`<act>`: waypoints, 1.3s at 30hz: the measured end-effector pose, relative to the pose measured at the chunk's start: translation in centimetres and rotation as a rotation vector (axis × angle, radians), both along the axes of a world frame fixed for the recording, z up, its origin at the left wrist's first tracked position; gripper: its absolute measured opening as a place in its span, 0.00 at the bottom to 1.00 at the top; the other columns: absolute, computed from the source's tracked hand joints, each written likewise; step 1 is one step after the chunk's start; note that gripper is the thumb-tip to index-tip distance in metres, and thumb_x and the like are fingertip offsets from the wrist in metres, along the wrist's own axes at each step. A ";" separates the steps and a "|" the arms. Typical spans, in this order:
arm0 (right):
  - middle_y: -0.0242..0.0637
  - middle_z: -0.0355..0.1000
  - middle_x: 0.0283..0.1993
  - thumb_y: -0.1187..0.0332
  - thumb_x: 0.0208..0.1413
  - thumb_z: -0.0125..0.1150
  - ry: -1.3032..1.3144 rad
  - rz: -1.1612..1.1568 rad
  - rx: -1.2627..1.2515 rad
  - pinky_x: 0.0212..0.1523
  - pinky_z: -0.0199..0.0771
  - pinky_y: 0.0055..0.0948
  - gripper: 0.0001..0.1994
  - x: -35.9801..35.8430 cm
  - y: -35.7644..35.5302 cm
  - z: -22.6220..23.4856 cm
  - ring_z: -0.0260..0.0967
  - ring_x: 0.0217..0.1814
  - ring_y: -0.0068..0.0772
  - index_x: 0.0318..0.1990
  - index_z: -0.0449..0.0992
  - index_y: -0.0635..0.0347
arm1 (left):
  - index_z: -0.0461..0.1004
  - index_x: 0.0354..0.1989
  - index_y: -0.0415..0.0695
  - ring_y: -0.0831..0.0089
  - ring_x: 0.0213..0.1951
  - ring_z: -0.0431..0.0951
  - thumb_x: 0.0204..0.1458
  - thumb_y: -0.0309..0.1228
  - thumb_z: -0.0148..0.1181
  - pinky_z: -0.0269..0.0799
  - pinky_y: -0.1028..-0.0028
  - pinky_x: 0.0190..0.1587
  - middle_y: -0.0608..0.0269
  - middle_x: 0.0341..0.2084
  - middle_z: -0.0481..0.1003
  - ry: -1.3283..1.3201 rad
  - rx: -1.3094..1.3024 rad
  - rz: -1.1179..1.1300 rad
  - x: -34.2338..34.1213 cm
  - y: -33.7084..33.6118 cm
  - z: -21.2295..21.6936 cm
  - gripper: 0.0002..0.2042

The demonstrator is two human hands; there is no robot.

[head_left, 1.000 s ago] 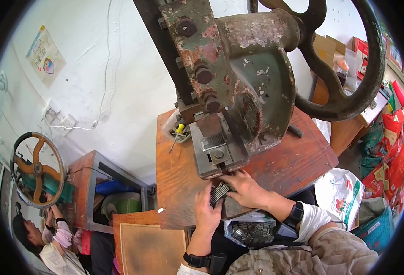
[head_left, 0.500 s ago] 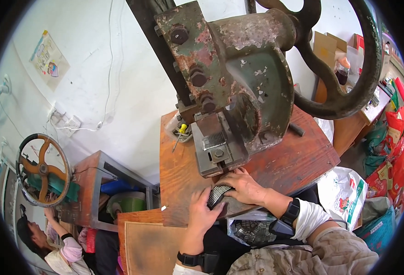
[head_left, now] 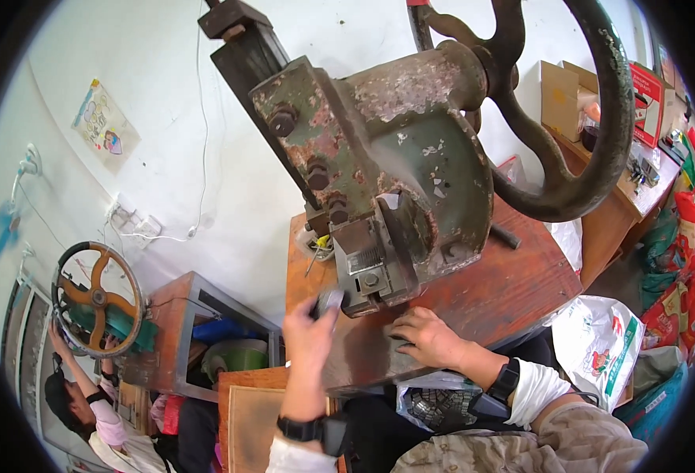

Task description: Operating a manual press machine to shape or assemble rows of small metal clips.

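My left hand [head_left: 306, 329] is raised at the left front of the press, closed on a small stack of thin metal pieces [head_left: 329, 301], partly hidden by the fingers. Right beside it is the metal die block [head_left: 369, 276] at the foot of the green hand press [head_left: 434, 165]. My right hand [head_left: 428, 337] rests low on the reddish wooden tabletop [head_left: 481, 284], fingers curled, with something small and dark at the fingertips that I cannot make out. A bag of metal pieces [head_left: 440, 406] sits below the table's front edge.
The press's large handwheel [head_left: 611, 118] sweeps out at the right. A yellow-handled screwdriver [head_left: 321, 243] stands in a small container behind the die. At the far left another person [head_left: 87, 410] works at a second handwheel [head_left: 98, 296]. A white plastic bag [head_left: 596, 339] hangs at the right.
My hands have parted from around the striped metal stack. The left has moved up and left with metal pieces, beside the die; the right stays on the table. The view has shifted slightly.
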State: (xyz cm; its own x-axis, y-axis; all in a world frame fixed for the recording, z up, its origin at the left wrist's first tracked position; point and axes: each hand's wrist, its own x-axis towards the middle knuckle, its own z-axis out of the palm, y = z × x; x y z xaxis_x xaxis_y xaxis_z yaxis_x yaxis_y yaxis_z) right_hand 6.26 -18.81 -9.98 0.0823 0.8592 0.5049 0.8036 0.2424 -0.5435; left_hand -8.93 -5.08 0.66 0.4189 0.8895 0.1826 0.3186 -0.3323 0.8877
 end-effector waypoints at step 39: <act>0.48 0.69 0.44 0.70 0.38 0.69 0.132 -0.332 0.188 0.47 0.70 0.35 0.21 4.7 6.6 8.7 0.69 0.46 0.48 0.43 0.73 0.66 | 0.66 0.52 0.46 0.46 0.58 0.57 0.47 0.28 0.51 0.54 0.56 0.59 0.46 0.53 0.63 -0.092 0.070 -0.332 8.1 7.6 -3.7 0.21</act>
State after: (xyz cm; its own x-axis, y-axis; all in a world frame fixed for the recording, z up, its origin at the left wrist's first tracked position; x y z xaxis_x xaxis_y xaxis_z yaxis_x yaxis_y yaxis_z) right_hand 10.95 -12.21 -1.26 0.4149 0.6683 0.6174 0.7811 0.0865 -0.6184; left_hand -0.86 2.49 -3.00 0.6620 0.6915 0.2891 0.1023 -0.4655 0.8791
